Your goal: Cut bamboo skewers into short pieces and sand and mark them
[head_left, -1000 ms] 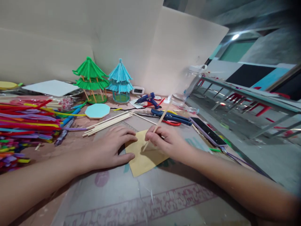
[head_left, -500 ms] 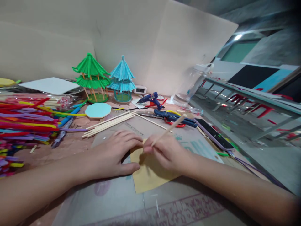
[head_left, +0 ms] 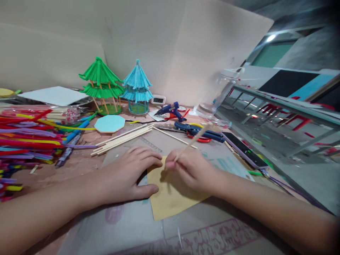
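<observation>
My left hand [head_left: 134,173] lies with its fingers stretched out, thumb and index fingertip at the left edge of a square of yellow paper [head_left: 167,205]. Pinched in my right hand [head_left: 190,168] is a slim, pale, wood-coloured stick [head_left: 192,142], slanting up and to the right. The lower end of this stick is hidden by the fingers, over the upper part of the paper. Under the paper is a translucent printed mat [head_left: 127,226].
Thin wooden sticks [head_left: 123,140] lie beyond my left hand, near a light-blue octagon [head_left: 109,124]. Colourful pipe cleaners [head_left: 29,140] crowd the left. Green [head_left: 101,88] and blue [head_left: 137,88] pavilion models, a glue gun [head_left: 170,110], pliers [head_left: 199,132] and a phone [head_left: 245,150] stand or lie behind.
My right hand and its stick have shifted slightly right over the paper. My left hand keeps its place by the paper's edge. The whole view has moved a little.
</observation>
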{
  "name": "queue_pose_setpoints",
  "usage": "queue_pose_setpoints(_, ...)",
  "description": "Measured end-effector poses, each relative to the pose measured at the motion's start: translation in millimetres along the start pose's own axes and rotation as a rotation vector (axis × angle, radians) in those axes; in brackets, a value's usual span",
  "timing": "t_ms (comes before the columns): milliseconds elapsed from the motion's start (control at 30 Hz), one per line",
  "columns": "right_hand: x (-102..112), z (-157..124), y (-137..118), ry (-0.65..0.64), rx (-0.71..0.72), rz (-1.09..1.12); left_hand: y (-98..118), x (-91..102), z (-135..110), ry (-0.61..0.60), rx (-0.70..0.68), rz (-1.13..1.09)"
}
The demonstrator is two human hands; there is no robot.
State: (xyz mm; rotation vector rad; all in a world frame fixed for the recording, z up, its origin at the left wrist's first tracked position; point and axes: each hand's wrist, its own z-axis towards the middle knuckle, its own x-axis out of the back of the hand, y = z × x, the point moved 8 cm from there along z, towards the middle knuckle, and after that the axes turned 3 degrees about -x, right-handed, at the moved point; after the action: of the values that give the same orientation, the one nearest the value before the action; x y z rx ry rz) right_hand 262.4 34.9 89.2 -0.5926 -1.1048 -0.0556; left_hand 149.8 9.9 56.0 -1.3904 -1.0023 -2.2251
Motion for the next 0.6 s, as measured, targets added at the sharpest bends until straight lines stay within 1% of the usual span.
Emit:
queue_pose_setpoints(67, -3.0, -0.1, -1.2, -0.055, 0.028, 0.034, 0.5, -0.5, 0.0, -0.001, -0.009, -0.009)
queue_pose_setpoints(100, -2.2, 0.3, 0.8, -0.051, 0.013, 0.015, 0.3, -0.5, -0.2, 0.002, -0.008, -0.007)
queue_pose_setpoints(200, 3.8, 1.2, 8.2, 0.021, -0.057, -0.073, -0.7, -0.2, -0.8, 0.007, -0.002, 0.01)
queue_pose_setpoints(300, -2.8, 0.9, 0.9, -0.047, 0.018, 0.01, -0.4, -1.2, -1.0, -0.006, -0.014, 0.002)
queue_pose_setpoints(333, -3.0, 0.9, -0.8, -0.045, 0.024, 0.011, -0.6, -1.0, -1.0, -0.004, -0.016, 0.001)
queue_pose_setpoints(433, 1.0, 1.3, -3.3, 0.015, -0.005, -0.037, -1.2, -0.1, -1.0, 0.011, -0.018, 0.006)
queue_pose_setpoints(533, -5.8, 0.9, -12.5, -0.08, 0.061, 0.049, -0.6, -0.2, -1.0, 0.014, -0.025, -0.005)
queue_pose_setpoints(600, -4.4, 1.3, -9.8, -0.063, 0.029, 0.018, -1.0, 0.2, -1.0, 0.019, -0.016, 0.001)
